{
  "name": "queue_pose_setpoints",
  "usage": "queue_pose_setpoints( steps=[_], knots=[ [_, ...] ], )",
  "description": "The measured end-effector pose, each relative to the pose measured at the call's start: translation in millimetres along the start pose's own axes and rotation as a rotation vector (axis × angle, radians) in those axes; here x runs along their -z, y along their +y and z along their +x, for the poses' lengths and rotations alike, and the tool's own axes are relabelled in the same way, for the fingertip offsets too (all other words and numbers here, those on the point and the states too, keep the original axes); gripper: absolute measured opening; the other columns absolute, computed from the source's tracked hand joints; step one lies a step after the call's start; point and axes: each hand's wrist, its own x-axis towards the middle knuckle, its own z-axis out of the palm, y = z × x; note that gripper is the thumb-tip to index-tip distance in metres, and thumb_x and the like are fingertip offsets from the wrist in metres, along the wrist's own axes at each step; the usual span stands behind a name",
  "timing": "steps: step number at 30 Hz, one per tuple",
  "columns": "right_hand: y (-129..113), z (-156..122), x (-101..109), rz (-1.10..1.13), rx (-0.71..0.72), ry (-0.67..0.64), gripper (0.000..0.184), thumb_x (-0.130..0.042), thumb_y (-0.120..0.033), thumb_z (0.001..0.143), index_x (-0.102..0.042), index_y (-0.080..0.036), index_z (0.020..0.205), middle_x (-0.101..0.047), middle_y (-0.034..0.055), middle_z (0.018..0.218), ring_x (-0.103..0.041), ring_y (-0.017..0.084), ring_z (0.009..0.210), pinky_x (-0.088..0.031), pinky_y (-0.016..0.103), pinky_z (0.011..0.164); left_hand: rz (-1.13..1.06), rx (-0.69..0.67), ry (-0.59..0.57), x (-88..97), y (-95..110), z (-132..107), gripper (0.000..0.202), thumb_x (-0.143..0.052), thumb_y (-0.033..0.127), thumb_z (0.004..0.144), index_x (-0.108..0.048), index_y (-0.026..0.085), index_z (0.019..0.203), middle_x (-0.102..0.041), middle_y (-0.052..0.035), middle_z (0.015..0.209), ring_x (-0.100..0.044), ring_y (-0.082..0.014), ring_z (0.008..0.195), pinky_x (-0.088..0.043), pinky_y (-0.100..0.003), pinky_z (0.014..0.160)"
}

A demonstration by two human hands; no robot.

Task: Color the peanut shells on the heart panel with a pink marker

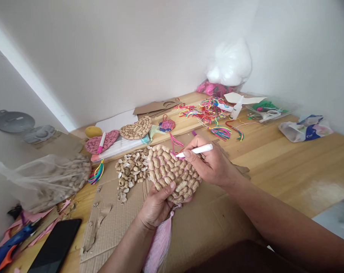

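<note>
Our right hand (207, 161) pinches the white marker (200, 149), tip at the upper edge of the peanut panel (172, 172); our left hand (156, 204) clasps its lower edge over the cardboard (207, 218). We want that support firm, the strokes light, the pink tassel (162, 239) hanging clear.

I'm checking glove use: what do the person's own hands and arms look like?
The left hand and right hand are ungloved, with no rings visible. The left forearm and right forearm show no sleeve, watch or bracelet. A dark brown patch at the bottom edge may be clothing.
</note>
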Motion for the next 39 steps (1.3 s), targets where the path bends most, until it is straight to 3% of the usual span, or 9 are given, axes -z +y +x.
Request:
queue_pose_setpoints(
  steps=[8,14,18,25,33,39],
  knots=[
    [3,-2,-1,-0.012,-0.055,-0.033,0.012,-0.059,-0.030,0.098,-0.057,-0.021,0.091,-0.057,-0.0016,0.075,-0.051,0.015,0.066,-0.037,0.031,0.062,-0.008,0.015,0.008,1.1,1,0,0.072,-0.077,0.018,0.084,-0.048,0.019,0.151,-0.070,-0.0177,0.135,-0.073,-0.0346,0.112,-0.063,-0.050,0.091],
    [-4,3,-1,-0.013,0.082,-0.008,0.011,-0.058,-0.023,0.095,-0.056,-0.020,0.085,-0.060,0.0014,0.076,-0.056,0.018,0.073,-0.040,0.033,0.069,-0.029,0.006,0.032,2.9,0,0,0.079,-0.078,0.018,0.083,-0.044,0.023,0.155,-0.068,-0.0161,0.137,-0.071,-0.0344,0.115,-0.063,-0.050,0.092],
    [-9,5,1,-0.083,0.112,-0.063,0.006,-0.061,-0.018,0.091,-0.059,-0.021,0.086,-0.066,0.0030,0.080,-0.058,0.019,0.076,-0.042,0.034,0.074,-0.042,-0.005,0.055,2.8,0,1,0.077,-0.077,0.018,0.084,-0.044,0.021,0.154,-0.068,-0.0176,0.138,-0.070,-0.0340,0.117,-0.063,-0.050,0.092],
    [-7,3,1,0.013,0.040,-0.033,0.003,-0.060,-0.019,0.092,-0.060,-0.022,0.091,-0.066,0.0023,0.081,-0.058,0.018,0.071,-0.043,0.032,0.066,-0.042,-0.002,0.077,-1.4,2,1,0.083,-0.080,0.019,0.081,-0.043,0.020,0.154,-0.068,-0.0186,0.137,-0.071,-0.0351,0.113,-0.064,-0.050,0.089],
    [-8,4,2,-0.035,0.030,-0.069,0.008,-0.061,-0.015,0.089,-0.060,-0.022,0.086,-0.068,0.0020,0.081,-0.060,0.019,0.075,-0.043,0.034,0.069,-0.053,-0.021,0.062,-2.8,2,1,0.084,-0.078,0.017,0.082,-0.040,0.021,0.156,-0.068,-0.0187,0.135,-0.071,-0.0355,0.115,-0.063,-0.051,0.092],
    [-8,3,2,0.004,-0.018,-0.008,0.010,-0.064,-0.013,0.085,-0.061,-0.022,0.089,-0.068,0.0009,0.080,-0.060,0.017,0.070,-0.044,0.031,0.065,-0.065,-0.027,0.079,-0.6,2,1,0.082,-0.077,0.016,0.084,-0.040,0.022,0.157,-0.067,-0.0178,0.138,-0.072,-0.0339,0.113,-0.065,-0.050,0.088]
  ],
)
